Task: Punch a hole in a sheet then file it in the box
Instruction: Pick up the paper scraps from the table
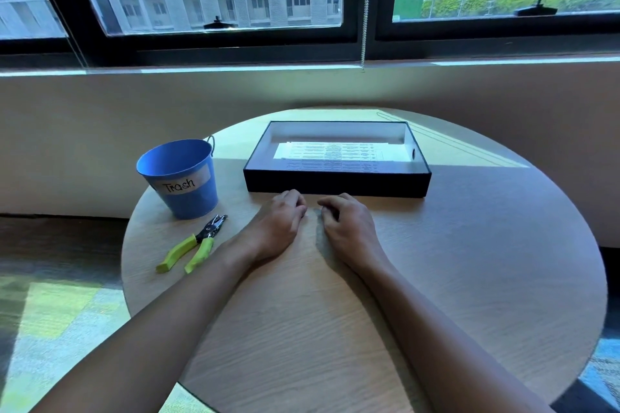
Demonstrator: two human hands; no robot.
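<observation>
A shallow black box (pixel 337 185) with a white lining stands at the far middle of the round table. A printed sheet (pixel 330 153) lies flat inside it. A hole punch (pixel 194 245) with green handles lies on the table to the left, in front of the bucket. My left hand (pixel 279 224) and my right hand (pixel 345 226) rest side by side on the tabletop just in front of the box. Their fingers are loosely curled and hold nothing.
A blue bucket (pixel 179 176) labelled "Trash" stands at the left of the wooden table (pixel 469 261). Behind the table runs a low wall with a window sill. The table's round edge drops to carpet on the left and right.
</observation>
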